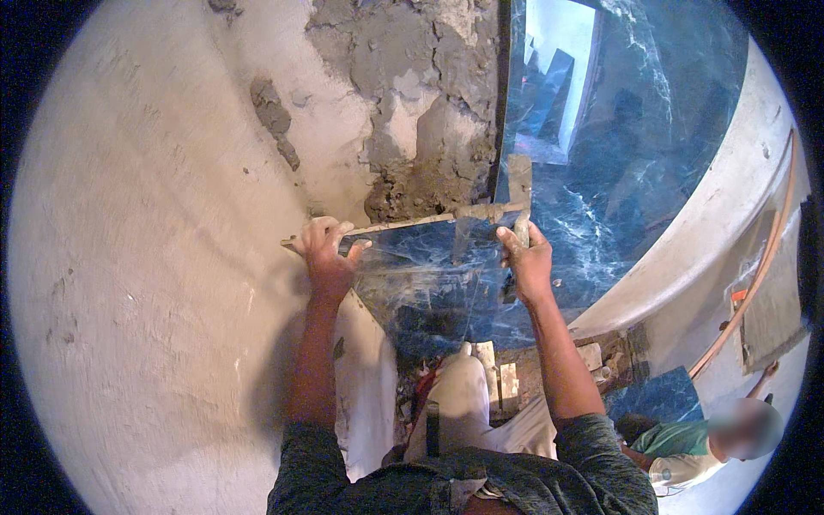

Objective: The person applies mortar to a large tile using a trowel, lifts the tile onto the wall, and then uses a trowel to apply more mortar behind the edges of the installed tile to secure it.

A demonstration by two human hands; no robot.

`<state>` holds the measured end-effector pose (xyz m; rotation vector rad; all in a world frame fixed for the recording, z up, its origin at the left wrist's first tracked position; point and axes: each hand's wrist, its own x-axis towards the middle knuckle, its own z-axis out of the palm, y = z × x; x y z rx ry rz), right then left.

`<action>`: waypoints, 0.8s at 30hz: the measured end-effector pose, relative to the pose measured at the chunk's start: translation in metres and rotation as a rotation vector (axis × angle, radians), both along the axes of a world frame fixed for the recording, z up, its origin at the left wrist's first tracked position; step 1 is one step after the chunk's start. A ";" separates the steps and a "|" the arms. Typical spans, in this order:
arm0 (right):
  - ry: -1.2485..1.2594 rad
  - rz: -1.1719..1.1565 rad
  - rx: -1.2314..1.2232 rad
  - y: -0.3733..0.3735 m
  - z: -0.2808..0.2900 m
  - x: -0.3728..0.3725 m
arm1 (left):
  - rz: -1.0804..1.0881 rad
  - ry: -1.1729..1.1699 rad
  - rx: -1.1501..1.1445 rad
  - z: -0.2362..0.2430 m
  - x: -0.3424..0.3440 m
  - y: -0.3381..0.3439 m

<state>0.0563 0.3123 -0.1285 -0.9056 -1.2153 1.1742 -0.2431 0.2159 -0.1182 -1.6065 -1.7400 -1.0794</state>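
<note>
My left hand (pixel 330 257) grips the upper left edge of a dark blue marble-patterned tile (pixel 421 279), fingers curled over it. My right hand (pixel 528 257) holds that tile at its upper right end, where a grey-smeared strip (pixel 518 176) stands up against the larger blue tiled surface (pixel 635 129). Rough patches of grey-brown mortar (pixel 412 129) cover the wall just above the held tile, whose top edge is crusted with mortar. A pale plastered wall (pixel 154 257) lies to the left of my arms.
A co-worker (pixel 687 459) in a green and white top is at the lower right, beside another blue tile (pixel 652 395) and a grey board (pixel 768 318). A long curved orange strip (pixel 747 292) runs along the right. Small pale pieces (pixel 506 382) lie by my legs.
</note>
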 end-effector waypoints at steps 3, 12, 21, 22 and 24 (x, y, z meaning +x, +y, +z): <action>-0.053 -0.043 0.111 -0.005 -0.005 0.001 | 0.191 -0.176 0.255 -0.018 0.022 -0.007; -0.183 -0.117 0.194 -0.039 -0.039 0.018 | -0.761 -2.313 0.230 -0.056 0.054 -0.040; -0.271 -0.083 0.356 -0.085 -0.064 0.041 | -0.440 -2.152 0.122 -0.098 0.039 -0.058; -0.286 -0.082 0.336 -0.086 -0.067 0.044 | -0.449 -2.204 0.122 -0.087 0.047 -0.060; -0.309 -0.071 0.298 -0.090 -0.072 0.048 | -0.475 -2.258 0.130 -0.085 0.052 -0.064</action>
